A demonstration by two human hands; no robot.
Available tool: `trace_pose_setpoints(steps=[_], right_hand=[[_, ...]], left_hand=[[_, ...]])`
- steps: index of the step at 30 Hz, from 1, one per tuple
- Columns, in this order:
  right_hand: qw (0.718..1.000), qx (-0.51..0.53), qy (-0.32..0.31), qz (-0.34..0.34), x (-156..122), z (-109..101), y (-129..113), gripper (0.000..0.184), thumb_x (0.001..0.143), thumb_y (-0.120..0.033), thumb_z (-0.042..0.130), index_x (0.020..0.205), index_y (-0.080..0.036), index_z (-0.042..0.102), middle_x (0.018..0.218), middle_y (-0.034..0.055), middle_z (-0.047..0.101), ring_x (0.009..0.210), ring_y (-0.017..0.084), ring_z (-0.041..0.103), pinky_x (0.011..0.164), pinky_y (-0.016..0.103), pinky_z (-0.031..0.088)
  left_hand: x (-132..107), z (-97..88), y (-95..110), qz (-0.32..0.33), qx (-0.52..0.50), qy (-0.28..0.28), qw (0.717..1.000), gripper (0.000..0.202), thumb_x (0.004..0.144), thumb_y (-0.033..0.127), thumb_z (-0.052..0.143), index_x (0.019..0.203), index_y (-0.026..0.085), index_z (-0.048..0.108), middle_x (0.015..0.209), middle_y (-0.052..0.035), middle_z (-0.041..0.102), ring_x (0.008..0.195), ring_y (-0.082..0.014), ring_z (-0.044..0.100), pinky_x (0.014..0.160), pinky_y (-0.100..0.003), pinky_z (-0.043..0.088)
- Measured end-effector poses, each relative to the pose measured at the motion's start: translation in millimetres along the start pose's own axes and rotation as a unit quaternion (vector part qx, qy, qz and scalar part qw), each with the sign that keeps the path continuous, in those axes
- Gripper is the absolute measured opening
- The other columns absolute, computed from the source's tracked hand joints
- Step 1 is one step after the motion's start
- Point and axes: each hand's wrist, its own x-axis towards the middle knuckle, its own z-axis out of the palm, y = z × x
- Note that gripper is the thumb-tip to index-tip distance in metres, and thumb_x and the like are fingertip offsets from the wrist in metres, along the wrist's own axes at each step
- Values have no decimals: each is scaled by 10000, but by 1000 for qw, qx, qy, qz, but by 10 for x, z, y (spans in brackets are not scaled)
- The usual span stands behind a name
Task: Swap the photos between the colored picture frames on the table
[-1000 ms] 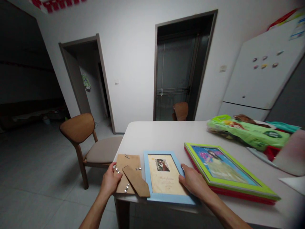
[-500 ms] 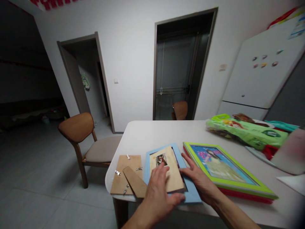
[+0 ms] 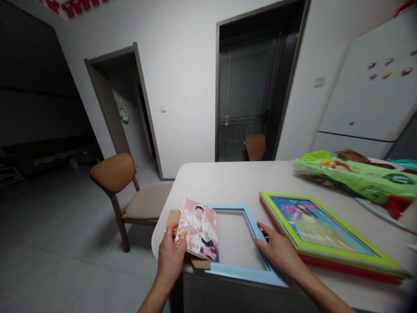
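My left hand (image 3: 171,257) is closed on the lower left corner of a pink photo print (image 3: 198,228), holding it tilted above the brown frame backing board (image 3: 172,216). A light blue picture frame (image 3: 248,271) lies flat near the table's front edge, its window showing no picture. My right hand (image 3: 276,251) rests flat with spread fingers on the frame's right rail. Just right of it lies a green picture frame (image 3: 325,232) with a picture of a figure in a dress, stacked on a red frame (image 3: 342,264).
The white table (image 3: 234,182) carries a green plastic package (image 3: 352,176) at the back right. A wooden chair (image 3: 127,191) stands left of the table. A white fridge (image 3: 371,95) stands behind on the right, and two dark doorways open in the far wall.
The beige insert sheet has come out of the blue frame, leaving it empty. My left hand moved from the backing board to the frame, and now holds a pink photo at the left.
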Motion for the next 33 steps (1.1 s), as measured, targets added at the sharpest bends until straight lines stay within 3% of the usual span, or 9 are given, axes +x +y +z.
trace_pose_setpoints(steps=[4,10,13,16,21,24,26,29,33], right_hand=[[997,-69,15,-40,2,97,82,501,708,-240,374,1149,-10,436,1012,174,569,917,237,537,838,325,375],[991,-83,53,-93,-2,98,63,452,680,-235,424,1065,-19,517,1014,179,559,937,255,516,874,362,353],[990,-10,92,-107,-26,77,-133,450,668,-265,444,1052,-46,529,1058,175,535,973,260,488,879,386,345],[984,161,31,-66,-47,136,-398,462,679,-301,445,1092,-98,488,989,127,571,816,197,559,756,342,433],[887,425,-149,98,-14,411,-738,653,660,-266,475,1230,-27,262,592,15,573,444,107,518,411,225,411],[842,489,-205,104,6,483,-893,561,619,-187,480,1155,-50,389,482,-40,516,369,75,451,385,200,377],[825,520,-208,82,-7,430,-1008,464,594,-148,478,1054,-84,489,481,-48,510,384,66,447,401,188,373],[813,556,-166,48,-63,246,-1174,449,618,-187,505,1060,-114,478,468,-73,474,385,59,420,391,176,355],[814,569,-110,33,-139,73,-1225,549,672,-363,518,1152,-130,393,734,23,586,554,100,531,494,218,434]], left_hand=[[-121,-7,-153,19,81,-35,996,307,724,236,417,1018,167,469,961,-60,579,884,-191,539,758,-306,411],[-153,-25,-198,56,187,-36,980,294,738,275,403,989,157,500,969,-81,572,925,-209,515,804,-332,393],[-149,-39,-205,67,216,-32,974,291,735,270,409,987,156,501,951,-86,570,908,-219,515,789,-350,400],[-149,-37,-189,81,223,-31,971,287,735,257,414,988,157,503,948,-87,565,914,-227,506,797,-376,397],[-244,72,-90,149,168,-78,971,407,705,249,464,1097,144,452,1141,-109,482,1086,-233,398,920,-413,316],[-325,206,-23,196,153,-135,959,561,650,247,517,1186,152,380,1255,-114,383,1165,-259,306,958,-445,267],[-333,290,14,205,154,-150,955,620,624,203,518,1217,139,346,1290,-125,334,1186,-279,269,963,-470,249],[-255,345,84,211,116,-111,964,567,635,98,428,1200,115,377,1274,-124,362,1185,-254,283,976,-451,241],[-130,310,285,165,-72,-24,983,408,743,124,352,1139,142,448,1184,-88,480,1122,-183,392,972,-358,278]])
